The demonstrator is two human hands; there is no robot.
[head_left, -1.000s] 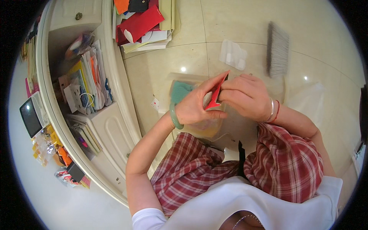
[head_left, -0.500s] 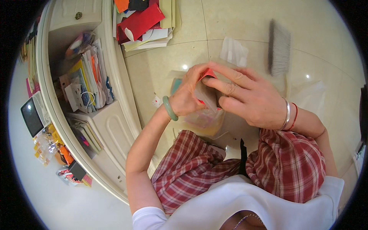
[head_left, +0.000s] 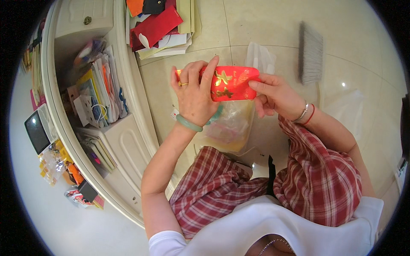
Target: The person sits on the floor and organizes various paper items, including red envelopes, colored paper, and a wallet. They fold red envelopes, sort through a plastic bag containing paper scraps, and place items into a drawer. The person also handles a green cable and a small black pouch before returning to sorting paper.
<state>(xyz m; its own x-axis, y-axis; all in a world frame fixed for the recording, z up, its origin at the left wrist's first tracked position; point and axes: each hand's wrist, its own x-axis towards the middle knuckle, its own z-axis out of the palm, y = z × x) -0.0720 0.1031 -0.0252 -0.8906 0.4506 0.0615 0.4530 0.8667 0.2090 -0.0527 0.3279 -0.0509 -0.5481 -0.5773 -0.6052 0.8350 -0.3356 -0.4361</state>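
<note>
Squarely at one o'clock, a red envelope (head_left: pixel 239 85) with gold print, left hand (head_left: pixel 194 96) clasping its nine-o'clock end, right hand (head_left: pixel 282 96) pinching its three-o'clock end, grey brush (head_left: pixel 311 55) at two o'clock, paper pile (head_left: pixel 158 27) at eleven.

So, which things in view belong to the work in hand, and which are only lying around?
In hand:
- red envelope with gold print
- left hand and right hand, both on it

Apparently just lying about:
- grey-bristled broom head
- paper pile
- translucent plastic
- files in the cabinet
</note>
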